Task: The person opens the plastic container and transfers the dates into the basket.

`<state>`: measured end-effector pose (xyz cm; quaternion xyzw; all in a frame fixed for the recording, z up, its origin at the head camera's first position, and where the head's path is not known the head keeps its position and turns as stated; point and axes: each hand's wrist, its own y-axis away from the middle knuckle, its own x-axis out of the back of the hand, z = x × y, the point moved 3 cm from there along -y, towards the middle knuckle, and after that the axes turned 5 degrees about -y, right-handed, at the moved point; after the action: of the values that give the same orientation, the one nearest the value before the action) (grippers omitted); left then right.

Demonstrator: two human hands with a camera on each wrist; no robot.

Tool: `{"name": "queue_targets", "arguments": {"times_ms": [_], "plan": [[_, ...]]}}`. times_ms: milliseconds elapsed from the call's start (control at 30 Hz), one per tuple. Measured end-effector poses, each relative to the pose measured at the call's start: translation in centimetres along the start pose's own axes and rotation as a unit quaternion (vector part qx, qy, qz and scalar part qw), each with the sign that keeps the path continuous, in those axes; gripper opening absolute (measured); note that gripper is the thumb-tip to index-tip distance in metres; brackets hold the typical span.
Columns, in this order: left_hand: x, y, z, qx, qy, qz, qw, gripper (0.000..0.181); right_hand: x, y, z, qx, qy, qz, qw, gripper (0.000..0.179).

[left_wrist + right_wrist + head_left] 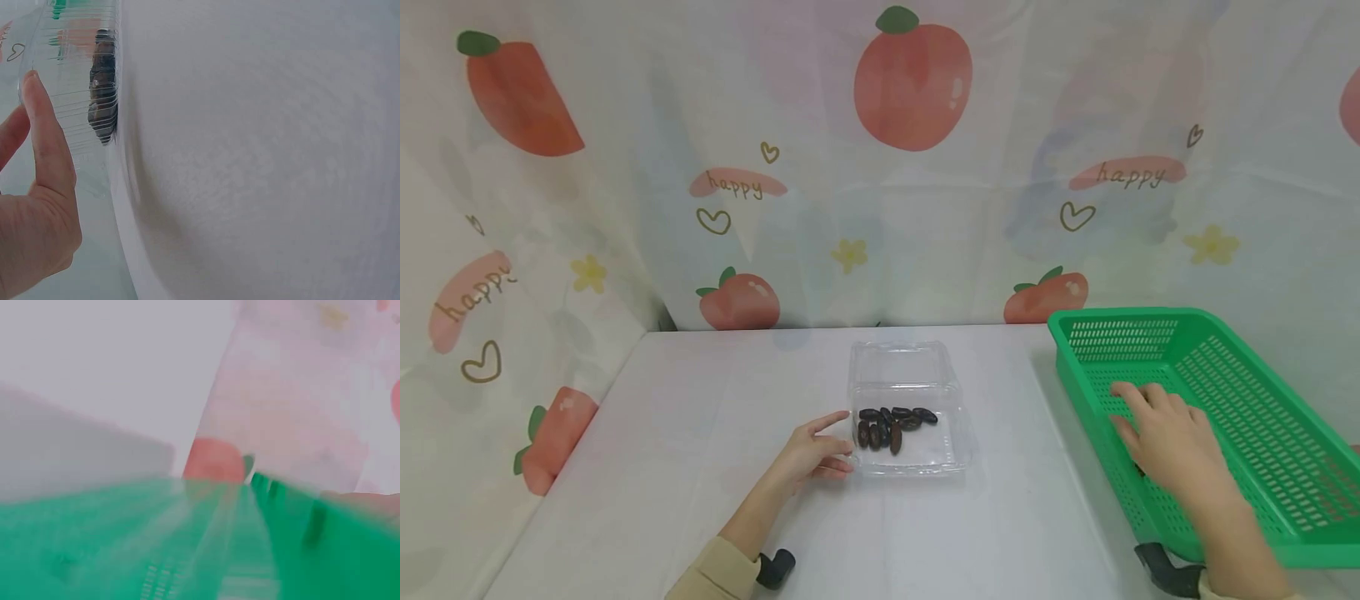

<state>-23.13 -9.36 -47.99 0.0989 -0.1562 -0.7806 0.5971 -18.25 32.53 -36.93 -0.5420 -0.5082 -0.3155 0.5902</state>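
While the left hand is resting its fingertips against the left side of a clear plastic box, its grip is standing wide, the thumb and forefinger spreading apart along the plastic. The box is sitting near the middle of the white bench, and its clear lid is lying back on the far side. Several dark brown dates are clustering inside, toward the left and rear of the box. In the left wrist view they are showing in a row through the ribbed side wall, low beside the bench.

Off to the right, a green mesh basket is standing on the bench, and the right hand is hanging over its left part, back upward. That grip is looking fairly wide, with thumb and forefinger apart; whether the hidden fingers are touching anything, I cannot tell. Just by the hand's edge a small dark thing is peeking out, mostly covered. Behind everything, a pale cloth bearing peaches, hearts, flowers and the word "happy" is hanging.
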Motion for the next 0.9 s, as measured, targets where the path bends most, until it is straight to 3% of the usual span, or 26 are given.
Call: {"name": "queue_targets", "arguments": {"times_ms": [133,267,633,900], "plan": [[0.1,0.0,0.0,-0.001,0.002,0.001,1.0,0.061,-0.7,-0.9,-1.9,0.032,-0.018,0.049,0.9981,0.041],[0.1,0.0,0.0,0.0,0.003,-0.002,1.0,0.061,-1.8,-2.0,-3.7,0.052,-0.032,0.071,0.9957,0.04],[0.1,-0.1,-0.2,0.007,-0.008,0.002,0.9999,0.06,-6.5,-5.3,-9.2,0.087,-0.035,0.027,0.9952,0.037],[0.1,0.0,0.0,0.007,-0.007,0.003,0.9999,0.06,-8.9,-7.1,-13.2,0.158,-0.059,0.01,0.9855,0.037]]}}
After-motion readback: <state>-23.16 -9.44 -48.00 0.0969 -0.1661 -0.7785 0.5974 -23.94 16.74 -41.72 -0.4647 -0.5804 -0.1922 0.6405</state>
